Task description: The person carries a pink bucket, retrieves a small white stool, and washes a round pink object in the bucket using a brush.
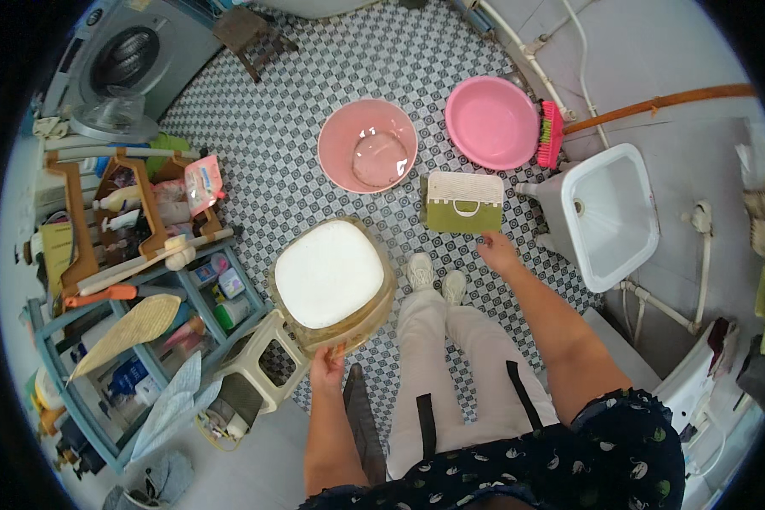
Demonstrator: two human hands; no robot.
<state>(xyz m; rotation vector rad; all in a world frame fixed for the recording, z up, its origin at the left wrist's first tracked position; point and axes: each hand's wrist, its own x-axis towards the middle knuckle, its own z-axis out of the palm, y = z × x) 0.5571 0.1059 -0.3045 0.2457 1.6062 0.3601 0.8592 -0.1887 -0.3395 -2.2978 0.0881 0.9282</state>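
Observation:
My left hand (327, 368) grips the near edge of a translucent brownish plastic container (376, 319). A plain white, rounded-square surface (329, 274) fills most of its top; I cannot tell whether it is a lid. Off to the right, the fingers of my right hand (500, 254) are closed at the near right corner of a green and white plastic box (464, 215). The box has a white perforated half and a white handle. My fingertips are partly hidden at both edges.
Ahead stand a pink bucket (338, 143) with some water and a pink basin (492, 121). A pink brush head (550, 135) leans beside the basin. On the right is a white wall sink (612, 217). Crowded shelves (146, 319) and a cream plastic stool (255, 357) line the left.

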